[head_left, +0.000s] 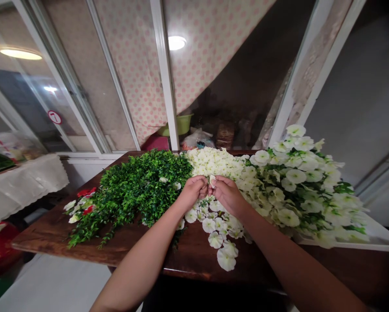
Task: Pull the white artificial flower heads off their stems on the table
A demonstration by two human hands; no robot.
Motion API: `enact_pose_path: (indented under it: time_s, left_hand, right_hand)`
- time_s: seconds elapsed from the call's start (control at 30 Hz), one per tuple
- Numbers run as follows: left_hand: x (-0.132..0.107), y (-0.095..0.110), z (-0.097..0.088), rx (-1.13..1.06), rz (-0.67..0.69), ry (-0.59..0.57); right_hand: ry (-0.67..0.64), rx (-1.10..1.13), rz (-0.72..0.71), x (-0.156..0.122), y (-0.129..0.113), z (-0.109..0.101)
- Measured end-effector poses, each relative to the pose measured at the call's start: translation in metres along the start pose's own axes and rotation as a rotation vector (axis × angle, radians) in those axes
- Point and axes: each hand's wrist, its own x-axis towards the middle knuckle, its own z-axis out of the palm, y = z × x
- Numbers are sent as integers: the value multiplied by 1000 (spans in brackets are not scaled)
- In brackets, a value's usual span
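Fingers (199,188) of both hands meet mid-view, curled and clenched, pinching a small white blossom (212,180) between them. The fingertips cover most of it, so its shape is hard to make out, and I cannot tell which hand bears more of its hold. The left hand (191,193) touches the right hand (228,196) at its 9 o'clock side. From 5 to 7 o'clock, loose white trumpet blossoms (215,239) with thin, crinkled, cloth-like petals trail across the dark, glossy wooden counter (51,236). At 12 o'clock, just behind the fingers, sits a tightly packed mound of small cream flowers (210,162). At 9 o'clock lies dense artificial green foliage (145,186) of tiny leaves, with red flowers (85,199) farther out, partly buried among the sprigs. At 3 o'clock spreads a thick mass of large white blossoms (295,182) mixed with green leaves. Farther off at 12 o'clock, a polka-dot curtain (132,56) hangs behind the counter, and a green basin (181,124) shows partly hidden behind a white window frame (164,73).
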Motion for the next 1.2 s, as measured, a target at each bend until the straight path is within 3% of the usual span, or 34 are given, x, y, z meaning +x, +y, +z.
enact_pose_path:
  time_s: [0.27, 1.2]
  left_hand:
    - [0, -5, 2, -68, 3, 2]
    - [0, -6, -1, -76, 36, 5]
  right_hand:
    - [52, 37, -34, 2, 5, 0]
    - [-57, 116, -39, 1, 7, -4]
